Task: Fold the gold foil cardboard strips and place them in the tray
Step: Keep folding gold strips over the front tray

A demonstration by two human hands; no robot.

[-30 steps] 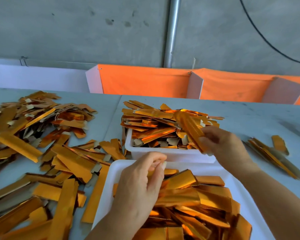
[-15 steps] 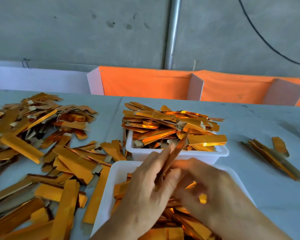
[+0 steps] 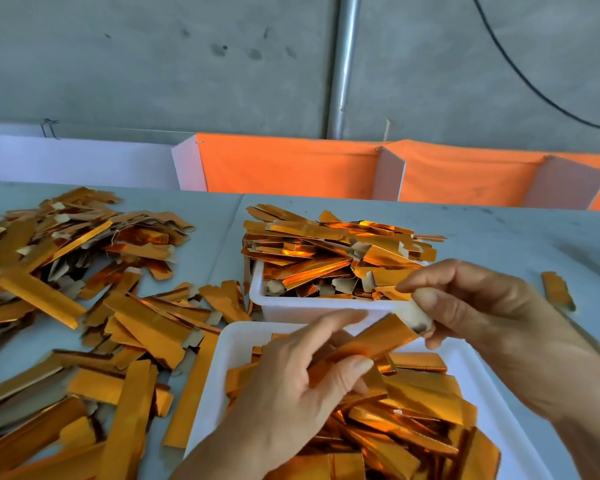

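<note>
Over the near white plastic tray point(image 3: 222, 368), the left hand point(image 3: 291, 393) and right hand point(image 3: 482, 327) pinch opposite ends of one gold foil cardboard strip point(image 3: 371, 344). Folding seems underway; next, crease it and drop it in.

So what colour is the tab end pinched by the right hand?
Off-white tab, seen in the head view.

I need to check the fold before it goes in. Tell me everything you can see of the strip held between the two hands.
The strip is a long, narrow piece of gold foil cardboard with a pale, bare tab at its far right end. It slants above the near white tray. The left hand pinches its lower end; the right hand pinches the tab.
</note>
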